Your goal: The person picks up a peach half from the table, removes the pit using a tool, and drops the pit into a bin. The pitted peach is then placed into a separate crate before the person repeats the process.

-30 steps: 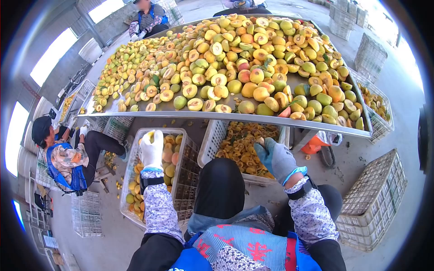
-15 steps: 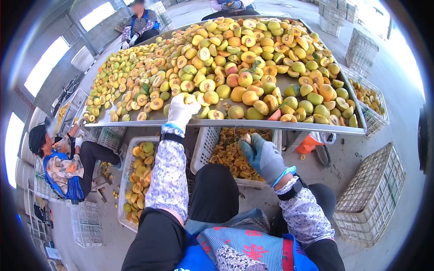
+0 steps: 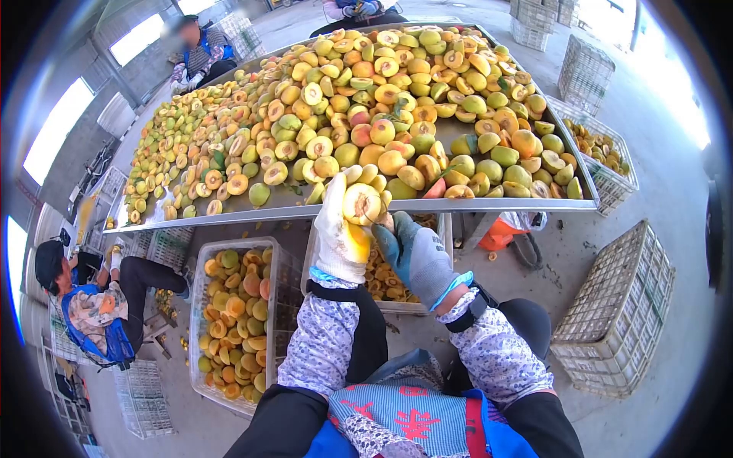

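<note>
The left hand (image 3: 341, 237) has drawn back from the pile (image 3: 305, 114) on the table (image 3: 489, 204), closed around a halved fruit (image 3: 361, 204) at its near edge; rightward, the right hand (image 3: 418, 258) curls, perhaps touching the fruit, its grip unclear.

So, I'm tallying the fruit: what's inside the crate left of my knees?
The crate shows a top layer of yellow, orange and greenish fruit, some with cut faces up. What lies beneath is covered.
</note>
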The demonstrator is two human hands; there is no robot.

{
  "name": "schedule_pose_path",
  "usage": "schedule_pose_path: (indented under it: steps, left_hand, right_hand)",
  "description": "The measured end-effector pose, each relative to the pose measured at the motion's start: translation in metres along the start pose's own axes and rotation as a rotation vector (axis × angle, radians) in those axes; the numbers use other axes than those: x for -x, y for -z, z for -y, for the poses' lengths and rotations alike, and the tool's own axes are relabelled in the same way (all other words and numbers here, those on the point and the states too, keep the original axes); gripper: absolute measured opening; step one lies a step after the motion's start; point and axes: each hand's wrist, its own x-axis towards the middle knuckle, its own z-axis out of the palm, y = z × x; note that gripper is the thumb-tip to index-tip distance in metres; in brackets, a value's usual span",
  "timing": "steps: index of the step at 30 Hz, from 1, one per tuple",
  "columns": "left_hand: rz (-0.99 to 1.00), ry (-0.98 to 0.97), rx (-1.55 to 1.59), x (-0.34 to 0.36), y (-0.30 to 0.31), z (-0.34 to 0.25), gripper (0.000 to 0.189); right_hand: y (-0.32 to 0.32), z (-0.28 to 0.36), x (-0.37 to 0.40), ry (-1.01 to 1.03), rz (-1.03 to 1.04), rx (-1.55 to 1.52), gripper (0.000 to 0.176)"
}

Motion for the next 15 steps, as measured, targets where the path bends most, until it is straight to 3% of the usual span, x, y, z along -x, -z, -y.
schedule_pose_path:
  steps: [7, 15]
  left_hand:
    - [0.098, 0.058, 0.104, 0.006, 0.005, 0.002, 0.037]
    - [-0.050, 0.002, 0.045, 0.013, -0.011, 0.006, 0.044]
  right_hand:
    - [-0.008, -0.004, 0.005, -0.045, 0.052, -0.048, 0.027]
    - [-0.014, -0.009, 0.006, -0.013, 0.043, -0.050, 0.026]
